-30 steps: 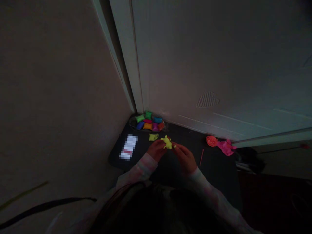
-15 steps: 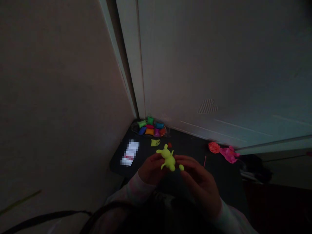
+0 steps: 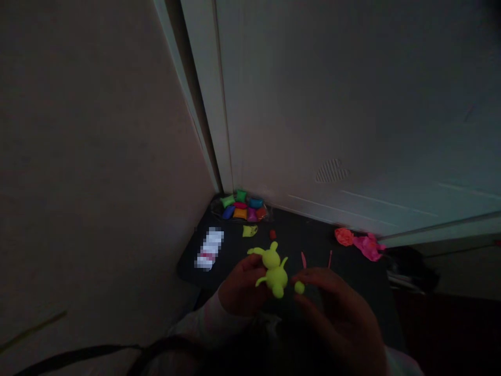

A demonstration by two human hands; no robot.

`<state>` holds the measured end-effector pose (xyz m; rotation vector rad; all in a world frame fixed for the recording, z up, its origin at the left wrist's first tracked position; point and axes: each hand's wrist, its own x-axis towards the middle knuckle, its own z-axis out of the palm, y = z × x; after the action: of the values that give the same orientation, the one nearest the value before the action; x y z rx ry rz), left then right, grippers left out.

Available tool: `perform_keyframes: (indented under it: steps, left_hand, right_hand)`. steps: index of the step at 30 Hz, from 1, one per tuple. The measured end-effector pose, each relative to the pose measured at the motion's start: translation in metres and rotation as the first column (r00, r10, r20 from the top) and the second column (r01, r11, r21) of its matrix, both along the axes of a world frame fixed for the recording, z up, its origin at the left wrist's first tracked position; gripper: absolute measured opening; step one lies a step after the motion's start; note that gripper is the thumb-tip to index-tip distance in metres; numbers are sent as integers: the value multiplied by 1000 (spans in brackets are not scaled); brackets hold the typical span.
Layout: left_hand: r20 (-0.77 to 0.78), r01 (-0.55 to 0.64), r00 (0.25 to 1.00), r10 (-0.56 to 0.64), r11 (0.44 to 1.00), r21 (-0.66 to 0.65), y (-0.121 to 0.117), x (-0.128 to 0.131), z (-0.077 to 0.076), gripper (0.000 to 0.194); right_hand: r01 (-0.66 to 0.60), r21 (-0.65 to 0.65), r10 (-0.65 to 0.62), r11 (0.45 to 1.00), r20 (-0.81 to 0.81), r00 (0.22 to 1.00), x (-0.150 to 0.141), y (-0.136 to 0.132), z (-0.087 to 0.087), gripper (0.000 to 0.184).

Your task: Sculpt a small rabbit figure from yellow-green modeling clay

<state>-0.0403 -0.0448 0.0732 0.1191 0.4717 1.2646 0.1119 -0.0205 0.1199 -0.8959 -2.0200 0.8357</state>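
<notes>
A yellow-green clay figure [image 3: 275, 274] with long ears, thin arms and a round body is held in my left hand [image 3: 245, 284], its fingers closed around the figure's left side and back. Between the thumb and fingertips of my right hand [image 3: 340, 308] is a small ball of the same yellow-green clay [image 3: 299, 288]. The ball is just to the right of the figure, apart from it. Both hands are above the dark table [image 3: 289, 224].
Several coloured clay packets [image 3: 240, 213] lie in clear plastic at the back left. Nearby are a torn yellow wrapper [image 3: 249, 231], a red lump [image 3: 273, 234] and a blurred white paper [image 3: 210, 249]. Pink tools [image 3: 330, 258] and crumpled pink pieces [image 3: 368, 246] lie to the right, by the wall.
My right hand has moved right and down, away from the figure, with the small clay ball. The figure has come lower and more upright in my left hand. A second pink tool now shows.
</notes>
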Motion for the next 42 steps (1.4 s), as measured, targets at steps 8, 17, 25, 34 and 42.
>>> perform_keyframes:
  steps: [8,17,25,34,42]
  left_hand:
    - [-16,-9,1000,8,999,-48,-12,-1,1,21]
    - [12,-11,1000,12,999,-54,-12,0,4,19]
    - [-52,7,999,-11,997,-74,-15,-2,0,24]
    - [-64,21,998,-28,994,-109,-14,-3,-1,28]
    - [-91,4,996,-13,995,-98,-14,-3,1,25]
  right_hand:
    - [-32,69,31,997,12,999,-6,-3,4,12]
    - [-75,66,74,995,18,997,-7,-6,4,15]
    - [-98,37,98,994,19,995,-7,-6,0,18]
    - [-91,45,89,995,35,995,-7,-9,-1,19]
    - [-72,63,70,995,35,997,-7,-9,-2,17]
